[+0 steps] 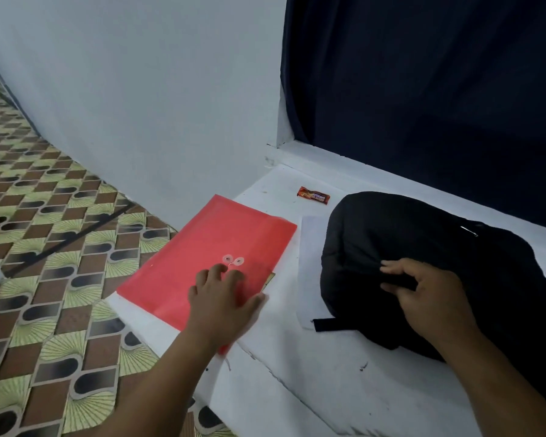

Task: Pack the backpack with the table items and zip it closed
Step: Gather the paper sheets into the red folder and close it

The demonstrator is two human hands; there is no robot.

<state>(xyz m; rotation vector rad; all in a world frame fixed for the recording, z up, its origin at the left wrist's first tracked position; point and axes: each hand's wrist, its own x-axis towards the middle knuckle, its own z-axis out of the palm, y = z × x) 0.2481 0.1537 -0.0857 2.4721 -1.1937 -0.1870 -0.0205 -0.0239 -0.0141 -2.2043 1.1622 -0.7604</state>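
Note:
A black backpack (423, 266) lies flat on the white table (312, 373) at the right. My right hand (423, 298) pinches a fold of its fabric near the left end. A red string-tie envelope (215, 260) lies at the table's left edge, partly overhanging it. My left hand (224, 301) rests on its near right part with fingers spread and straight. A white sheet of paper (309, 247) lies between the envelope and the backpack, partly under the bag. A small red snack wrapper (313, 195) lies at the back of the table.
A white wall (139, 105) stands behind the table's left part and a dark blue curtain (423, 89) hangs behind the right. Patterned floor tiles (44, 279) lie below the table's left edge. A black strap (328, 324) sticks out from the backpack.

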